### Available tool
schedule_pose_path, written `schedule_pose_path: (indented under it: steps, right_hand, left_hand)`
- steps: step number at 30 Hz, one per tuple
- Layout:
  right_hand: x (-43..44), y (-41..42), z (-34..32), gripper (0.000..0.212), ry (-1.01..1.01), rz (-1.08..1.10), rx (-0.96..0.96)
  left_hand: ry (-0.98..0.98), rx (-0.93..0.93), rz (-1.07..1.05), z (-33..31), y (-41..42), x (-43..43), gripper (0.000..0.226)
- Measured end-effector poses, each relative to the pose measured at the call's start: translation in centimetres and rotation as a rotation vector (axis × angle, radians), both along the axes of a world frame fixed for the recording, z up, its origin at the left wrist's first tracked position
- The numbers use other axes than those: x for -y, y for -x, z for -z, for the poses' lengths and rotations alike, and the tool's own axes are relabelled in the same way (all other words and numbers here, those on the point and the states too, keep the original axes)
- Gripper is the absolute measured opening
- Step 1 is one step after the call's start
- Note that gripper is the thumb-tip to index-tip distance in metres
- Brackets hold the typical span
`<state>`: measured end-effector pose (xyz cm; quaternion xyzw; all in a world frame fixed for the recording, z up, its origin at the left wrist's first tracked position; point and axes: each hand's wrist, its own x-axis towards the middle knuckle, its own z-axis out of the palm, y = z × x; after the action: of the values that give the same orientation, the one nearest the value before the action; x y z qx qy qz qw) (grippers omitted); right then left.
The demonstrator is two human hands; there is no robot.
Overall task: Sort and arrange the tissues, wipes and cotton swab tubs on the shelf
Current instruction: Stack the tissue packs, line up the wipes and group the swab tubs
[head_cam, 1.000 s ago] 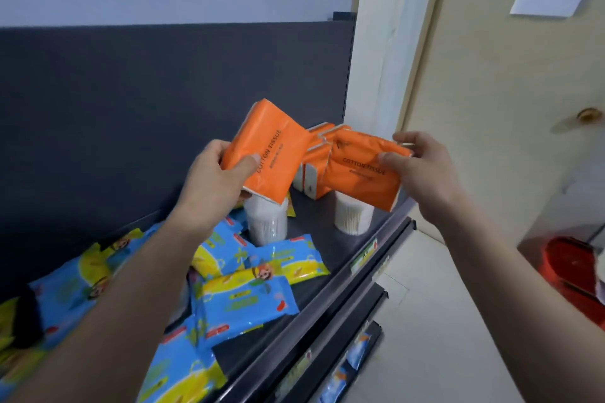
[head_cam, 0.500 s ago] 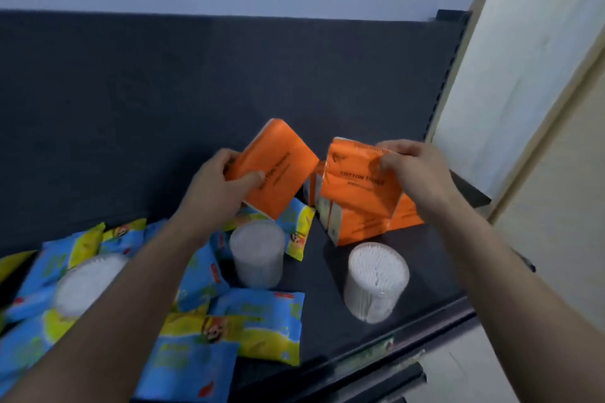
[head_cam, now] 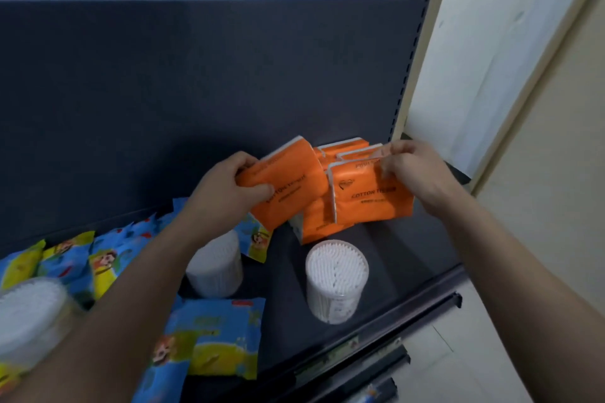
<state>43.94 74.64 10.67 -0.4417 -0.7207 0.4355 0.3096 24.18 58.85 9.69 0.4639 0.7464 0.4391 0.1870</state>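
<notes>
Grouping the orange tissue packs at the two o'clock corner of the shelf (head_cam: 396, 258) was judged to be the step in hand. One orange cotton tissue pack (head_cam: 288, 186) was gripped by the left hand (head_cam: 226, 193), with the thumb laid across its front face and the fingers curled behind its edge, and it was held tilted and clear of the shelf. A second cotton tissue pack (head_cam: 370, 201) was pinched at its top edge by the right hand (head_cam: 415, 173) and held upright just at three o'clock of the first; whether its lower edge rested on anything could not be told. Behind these, toward twelve o'clock, a cluster of further orange packs (head_cam: 343, 147) was seen standing before the dark back panel (head_cam: 196, 91). One cotton swab tub (head_cam: 337, 281) was seen upright at six o'clock of the held packs, and a middle tub (head_cam: 214, 267) at seven o'clock, partly hidden by the left forearm. A blurred third tub (head_cam: 29, 317) was seen at the far nine o'clock edge. Blue-and-yellow wet wipe packs (head_cam: 216, 337) were strewn flat across the shelf from six to nine o'clock, unsorted. The task was therefore judged to be at an early stage. The next move was judged to call for both held packs to be lowered and stood against the cluster with faces aligned, without the standing ones being toppled. The tubs and wipes would then need to be gathered into groups of their own.
</notes>
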Motion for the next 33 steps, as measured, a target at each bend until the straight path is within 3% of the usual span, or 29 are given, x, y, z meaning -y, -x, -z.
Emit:
schedule_pose_path:
  steps: [10,18,24,28,33]
  right_hand:
    - [-4.3,-4.9,3.0,0.018,0.077,-0.044,0.168]
    - [-8.2,-5.4,4.3,0.031,0.112,-0.279,0.321]
    - [-10.1,-5.0,4.2,0.027,-0.064,-0.371,0.417]
    - [-10.5,-4.8,3.9,0.035,-0.258,-0.39,0.629]
    - [-10.5,-4.7,3.7,0.035,-0.319,-0.382,0.677]
  left_hand:
    - [0.128,-0.119,0.159,2.4,-3.5,-4.6,0.017]
    - [0.321,-0.341,0.002,4.1,-5.3,-7.3,0.039]
    - [0.332,-0.36,-0.095,4.5,-6.1,-8.0,0.04]
    - [0.394,-0.367,-0.091,4.5,-6.6,-7.8,0.041]
    - [0.423,-0.345,-0.131,3.5,-7.1,-7.6,0.033]
